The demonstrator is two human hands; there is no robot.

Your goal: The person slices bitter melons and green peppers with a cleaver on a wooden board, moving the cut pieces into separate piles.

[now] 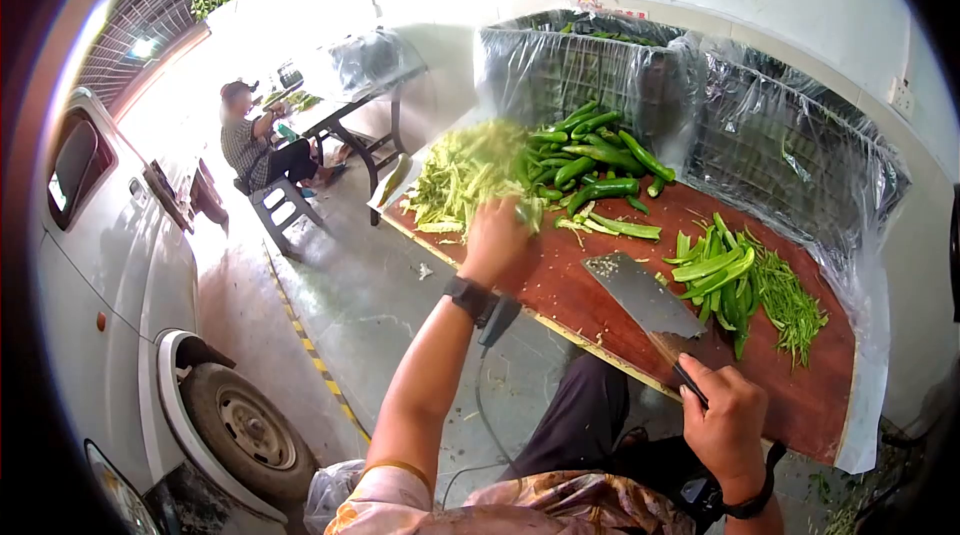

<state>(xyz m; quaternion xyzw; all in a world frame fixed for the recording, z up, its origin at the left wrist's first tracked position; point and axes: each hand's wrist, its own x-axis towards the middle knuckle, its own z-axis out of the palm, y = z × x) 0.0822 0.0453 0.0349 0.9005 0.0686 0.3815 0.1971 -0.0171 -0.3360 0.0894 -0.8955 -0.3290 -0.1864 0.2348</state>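
Observation:
My right hand (726, 419) is wrapped round the dark handle of a cleaver (642, 291), whose broad blade lies over the red-brown tabletop (560, 280) with pale seeds stuck to it. My left hand (500, 239) is smeared by motion at the front edge of a heap of pale green pepper cores and scraps (455, 180); its fingers are not clear. Whole green peppers (590, 157) are piled behind it. Right of the blade lie halved, opened peppers (722, 275), and beside them a pile of thin green pepper strips (790, 305).
Plastic-wrapped crates (590, 75) line the wall side of the table. A white van (120, 265) stands at the left. Farther back, a person (262, 140) sits on a stool (283, 210) by another table (345, 105). A cable (480, 395) hangs below my left wrist.

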